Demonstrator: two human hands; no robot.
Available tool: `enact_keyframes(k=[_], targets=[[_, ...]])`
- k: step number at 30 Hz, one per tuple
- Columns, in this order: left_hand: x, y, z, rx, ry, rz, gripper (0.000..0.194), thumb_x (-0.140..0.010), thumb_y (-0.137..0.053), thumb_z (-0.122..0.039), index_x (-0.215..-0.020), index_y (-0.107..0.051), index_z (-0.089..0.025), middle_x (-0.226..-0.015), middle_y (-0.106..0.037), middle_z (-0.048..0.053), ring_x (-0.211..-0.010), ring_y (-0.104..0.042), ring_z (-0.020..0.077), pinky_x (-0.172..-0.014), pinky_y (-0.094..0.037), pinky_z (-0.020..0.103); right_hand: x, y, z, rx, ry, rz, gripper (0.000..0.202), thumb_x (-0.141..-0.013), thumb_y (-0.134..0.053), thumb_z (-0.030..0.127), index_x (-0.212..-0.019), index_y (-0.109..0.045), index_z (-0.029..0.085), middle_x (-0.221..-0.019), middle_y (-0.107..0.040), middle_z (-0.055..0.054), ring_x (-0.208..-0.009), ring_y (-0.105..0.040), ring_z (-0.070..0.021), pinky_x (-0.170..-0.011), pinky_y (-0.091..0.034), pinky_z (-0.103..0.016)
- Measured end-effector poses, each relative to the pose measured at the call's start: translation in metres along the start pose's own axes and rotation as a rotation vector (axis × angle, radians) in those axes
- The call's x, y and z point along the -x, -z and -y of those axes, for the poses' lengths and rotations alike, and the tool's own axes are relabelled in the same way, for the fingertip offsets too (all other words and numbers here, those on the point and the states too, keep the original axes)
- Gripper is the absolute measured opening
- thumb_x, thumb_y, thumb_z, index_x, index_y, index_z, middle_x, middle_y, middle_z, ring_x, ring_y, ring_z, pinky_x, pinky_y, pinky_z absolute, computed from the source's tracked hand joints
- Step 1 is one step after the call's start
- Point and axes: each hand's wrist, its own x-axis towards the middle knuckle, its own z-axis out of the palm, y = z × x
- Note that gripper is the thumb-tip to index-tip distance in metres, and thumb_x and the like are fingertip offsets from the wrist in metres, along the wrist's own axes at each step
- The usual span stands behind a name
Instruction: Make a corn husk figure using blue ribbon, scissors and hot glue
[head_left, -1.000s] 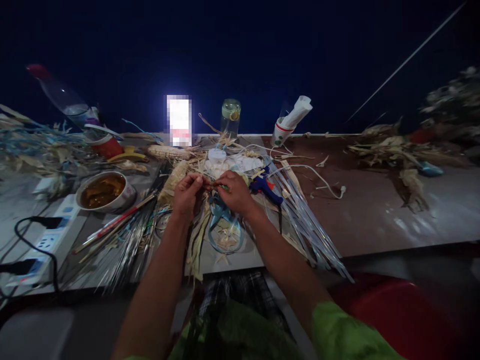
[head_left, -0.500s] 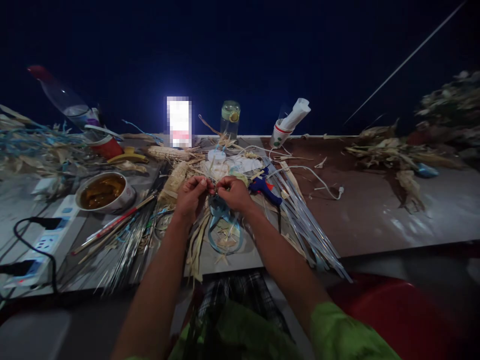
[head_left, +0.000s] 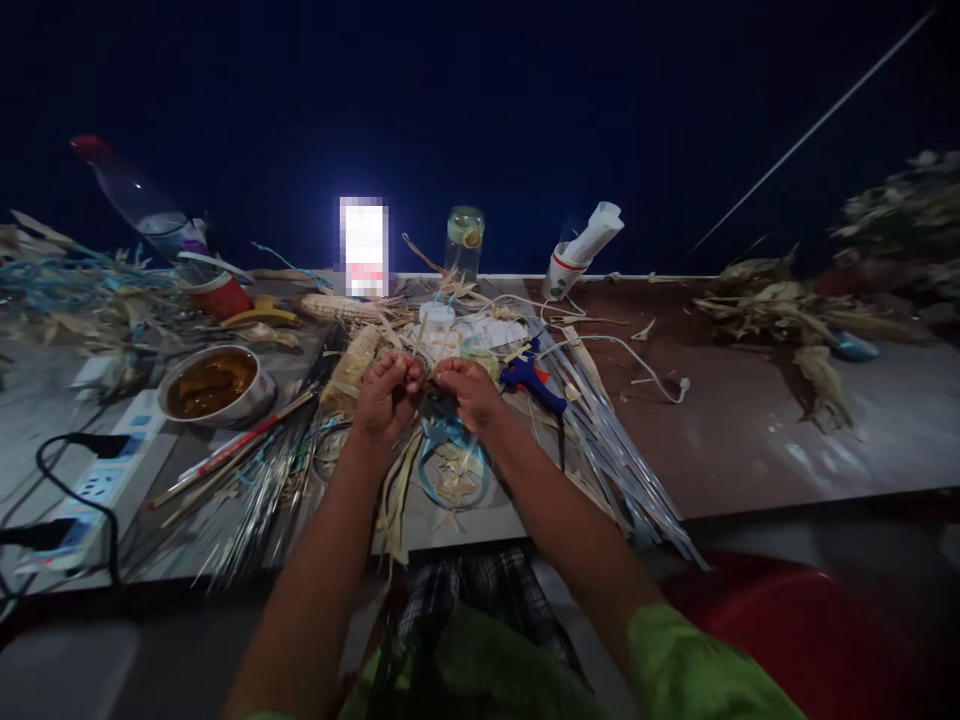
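My left hand (head_left: 388,395) and my right hand (head_left: 469,392) meet fingertip to fingertip above the middle of the table. Both are closed in a pinch; what lies between the fingers is too small and dim to make out. Just below them a light blue ribbon (head_left: 429,475) curves in a loop over pale scraps. Strips of dried corn husk (head_left: 397,485) hang beside my left wrist toward the table's front edge. Right of my right hand rests a blue glue gun (head_left: 536,378). A corn cob (head_left: 356,365) lies close to the left hand.
At left are a bowl of brown liquid (head_left: 251,398), a power strip (head_left: 112,480) with plugs, and a bundle of thin wires (head_left: 255,520). Clear sticks (head_left: 622,450) lie at right. Behind stand a lit screen (head_left: 365,245), a bottle (head_left: 464,245) and a paper cup (head_left: 561,273).
My left fingers have curled in more, and the right fingertips have shifted slightly. The whole view has moved a little, so the table sits slightly lower and further right.
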Motion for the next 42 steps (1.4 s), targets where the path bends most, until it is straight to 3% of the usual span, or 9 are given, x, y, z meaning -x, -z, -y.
enact_keyframes(k=[4, 8, 11, 16, 21, 25, 30, 37, 42], targets=[[0.0, 0.004, -0.006, 0.012, -0.029, -0.059, 0.018, -0.066, -0.071, -0.021, -0.071, -0.055, -0.015, -0.063, -0.049, -0.003, -0.049, -0.044, 0.0032, -0.052, -0.043, 0.018, -0.001, 0.009, 0.01, 0.122, 0.069, 0.099, 0.022, -0.058, -0.068, 0.031, -0.073, -0.062, 0.017, -0.064, -0.057, 0.004, -0.057, -0.047, -0.0065, -0.058, -0.037, -0.021], [-0.003, 0.007, -0.01, -0.023, -0.103, -0.147, 0.019, -0.065, -0.073, -0.019, -0.069, -0.055, -0.016, -0.066, -0.053, -0.002, -0.054, -0.048, 0.004, -0.055, -0.044, 0.018, -0.002, 0.022, 0.023, 0.14, 0.239, -0.079, 0.021, -0.065, -0.064, 0.034, -0.079, -0.064, 0.018, -0.071, -0.059, 0.003, -0.064, -0.05, -0.0071, -0.065, -0.04, -0.022], [-0.005, 0.007, -0.011, -0.034, -0.17, -0.188, 0.02, -0.062, -0.074, -0.019, -0.067, -0.055, -0.016, -0.067, -0.056, -0.002, -0.059, -0.051, 0.0052, -0.056, -0.045, 0.018, -0.003, 0.029, 0.03, 0.167, 0.314, -0.207, 0.024, -0.07, -0.059, 0.036, -0.087, -0.062, 0.019, -0.071, -0.056, 0.003, -0.059, -0.047, -0.0063, -0.061, -0.039, -0.022], [-0.007, 0.008, -0.011, -0.037, -0.251, -0.203, 0.021, -0.06, -0.076, -0.019, -0.067, -0.057, -0.016, -0.068, -0.059, -0.001, -0.062, -0.054, 0.0067, -0.055, -0.044, 0.017, -0.002, 0.028, 0.033, 0.348, 0.312, -0.233, 0.022, -0.074, -0.053, 0.033, -0.088, -0.059, 0.017, -0.066, -0.053, 0.004, -0.052, -0.044, -0.0062, -0.053, -0.036, -0.022], [-0.007, 0.01, -0.013, -0.03, -0.285, -0.202, 0.019, -0.065, -0.074, -0.02, -0.068, -0.056, -0.016, -0.07, -0.059, -0.002, -0.064, -0.055, 0.0064, -0.058, -0.046, 0.018, 0.0, 0.024, 0.042, 0.756, 0.353, -0.299, 0.021, -0.077, -0.049, 0.027, -0.091, -0.061, 0.016, -0.082, -0.063, -0.002, -0.071, -0.054, -0.0111, -0.069, -0.043, -0.024], [-0.006, 0.01, -0.016, -0.002, -0.288, -0.19, 0.018, -0.066, -0.073, -0.02, -0.069, -0.056, -0.017, -0.07, -0.059, -0.003, -0.066, -0.056, 0.0064, -0.061, -0.047, 0.019, -0.001, 0.02, 0.051, 1.269, 0.287, -0.249, 0.023, -0.081, -0.044, 0.024, -0.088, -0.065, 0.017, -0.092, -0.068, -0.006, -0.087, -0.059, -0.0165, -0.08, -0.041, -0.028], [-0.005, 0.01, -0.018, 0.003, -0.313, -0.185, 0.018, -0.067, -0.073, -0.023, -0.071, -0.056, -0.018, -0.07, -0.059, -0.003, -0.067, -0.057, 0.007, -0.066, -0.048, 0.021, -0.01, 0.008, 0.05, 1.686, 0.056, -0.124, 0.025, -0.08, -0.043, 0.022, -0.092, -0.065, 0.02, -0.098, -0.068, -0.01, -0.093, -0.062, -0.0225, -0.075, -0.043, -0.03], [-0.007, 0.014, -0.015, 0.043, -0.295, -0.159, 0.02, -0.064, -0.075, -0.021, -0.072, -0.057, -0.017, -0.072, -0.06, -0.002, -0.069, -0.058, 0.0077, -0.066, -0.049, 0.022, -0.016, -0.013, 0.033, 1.865, 0.052, 0.032, 0.032, -0.079, -0.046, 0.024, -0.107, -0.057, 0.016, -0.104, -0.066, -0.014, -0.096, -0.063, -0.0272, -0.072, -0.047, -0.033], [-0.007, 0.014, -0.014, 0.053, -0.301, -0.154, 0.021, -0.063, -0.076, -0.021, -0.073, -0.058, -0.016, -0.072, -0.06, -0.001, -0.07, -0.058, 0.008, -0.066, -0.049, 0.022, -0.018, -0.014, 0.025, 1.787, 0.054, 0.014, 0.035, -0.074, -0.055, 0.027, -0.107, -0.056, 0.015, -0.101, -0.067, -0.015, -0.096, -0.063, -0.028, -0.076, -0.048, -0.034]])
